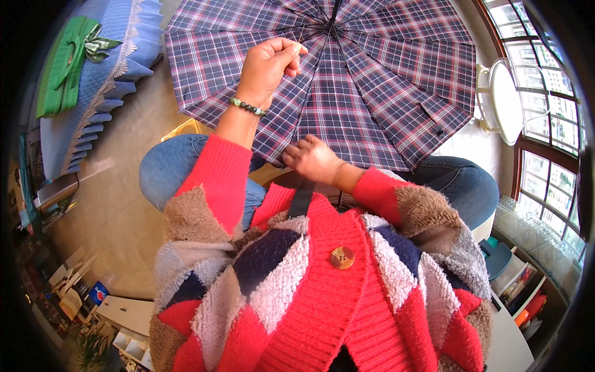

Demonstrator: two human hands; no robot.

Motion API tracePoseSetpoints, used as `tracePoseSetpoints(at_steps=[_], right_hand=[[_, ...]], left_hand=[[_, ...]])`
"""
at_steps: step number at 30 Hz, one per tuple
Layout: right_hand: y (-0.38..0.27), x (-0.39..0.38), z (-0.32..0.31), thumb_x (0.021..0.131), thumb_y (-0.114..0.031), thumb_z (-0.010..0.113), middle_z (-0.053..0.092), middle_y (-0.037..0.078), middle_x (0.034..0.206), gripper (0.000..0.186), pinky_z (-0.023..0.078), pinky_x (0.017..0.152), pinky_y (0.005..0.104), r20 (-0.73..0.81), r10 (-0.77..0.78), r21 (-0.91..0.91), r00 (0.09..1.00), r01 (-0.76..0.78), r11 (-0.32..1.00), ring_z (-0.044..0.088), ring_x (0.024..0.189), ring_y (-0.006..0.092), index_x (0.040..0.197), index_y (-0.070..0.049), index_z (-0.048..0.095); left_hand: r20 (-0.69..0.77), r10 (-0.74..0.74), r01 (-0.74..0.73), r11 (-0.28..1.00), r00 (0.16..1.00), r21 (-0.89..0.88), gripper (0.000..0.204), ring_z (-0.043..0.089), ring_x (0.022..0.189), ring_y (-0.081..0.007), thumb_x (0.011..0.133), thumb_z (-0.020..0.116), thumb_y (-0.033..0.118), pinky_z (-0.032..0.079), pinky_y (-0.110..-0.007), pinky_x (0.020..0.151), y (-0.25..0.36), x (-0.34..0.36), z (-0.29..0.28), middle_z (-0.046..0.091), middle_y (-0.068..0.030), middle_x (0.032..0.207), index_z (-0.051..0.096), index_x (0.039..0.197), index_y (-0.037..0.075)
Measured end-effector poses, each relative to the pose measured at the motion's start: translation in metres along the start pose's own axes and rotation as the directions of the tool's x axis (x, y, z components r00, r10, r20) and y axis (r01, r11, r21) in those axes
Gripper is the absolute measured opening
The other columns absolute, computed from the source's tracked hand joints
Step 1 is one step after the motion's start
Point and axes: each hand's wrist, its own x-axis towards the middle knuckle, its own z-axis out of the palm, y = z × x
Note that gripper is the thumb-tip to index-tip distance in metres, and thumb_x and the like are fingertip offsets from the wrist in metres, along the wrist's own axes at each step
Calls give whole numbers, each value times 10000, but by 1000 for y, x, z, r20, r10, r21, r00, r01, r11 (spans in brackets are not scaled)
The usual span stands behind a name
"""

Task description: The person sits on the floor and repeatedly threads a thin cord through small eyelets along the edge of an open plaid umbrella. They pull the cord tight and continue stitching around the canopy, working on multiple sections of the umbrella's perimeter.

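Note:
An open umbrella [384,74] in dark navy plaid with pink and white lines fills the top centre, its dark ribs meeting at a hub near the top edge. My left hand [276,65], with a beaded bracelet at the wrist, is raised over the fabric left of centre, fingers closed in a pinch; what it holds, if anything, is too small to make out. My right hand [310,158] is lower, at the umbrella's near edge, its fingers curled on the fabric. I sit cross-legged in jeans [462,189], with a dark strap hanging below my right hand.
A green folded item [62,74] lies on a blue ruffled bedcover [124,56] at left. A yellow object [180,130] shows under the umbrella. A white round-topped item [505,102] stands before windows at right. Shelves and clutter [105,310] are at lower left.

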Motion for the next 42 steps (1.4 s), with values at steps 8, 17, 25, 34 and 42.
tracePoseSetpoints(at_steps=[8,17,25,34,42], right_hand=[[28,18,-75,712,-154,552,588,-10,776,148,453,705,308,-21,46,144,999,-43,989,582,693,181,854,-124,579],[30,-18,-200,709,-139,568,658,53,1008,275,465,664,306,59,103,127,993,-110,986,625,813,191,968,-58,613],[-26,-39,-270,683,-152,603,657,99,966,277,478,596,275,96,24,287,995,-51,957,625,720,179,930,-27,621],[-37,-44,-284,720,-158,598,639,126,1036,305,507,674,305,286,64,464,956,-197,864,642,805,226,989,-16,624],[1,-25,-307,808,-193,639,604,179,1109,350,535,701,358,722,-110,564,683,-489,665,644,841,317,1094,3,587]], left_hand=[[152,-5,-25,980,988,197,190,554,620,-42,916,551,197,465,-169,608,63,8,-18,583,24,679,645,924,31],[417,-65,-99,927,907,361,165,581,592,-75,871,582,141,489,-200,586,138,-18,7,623,-32,666,643,859,-11],[699,-289,-198,826,654,527,129,548,615,-47,879,553,82,442,-189,582,177,-47,5,586,-14,692,604,820,-21],[659,-403,-80,815,635,575,129,594,708,-88,860,549,100,475,-239,677,64,-44,18,645,-35,752,629,835,2],[551,-510,362,859,661,362,141,611,876,-124,912,523,130,481,-255,778,-13,-77,12,662,-91,945,593,888,10]])
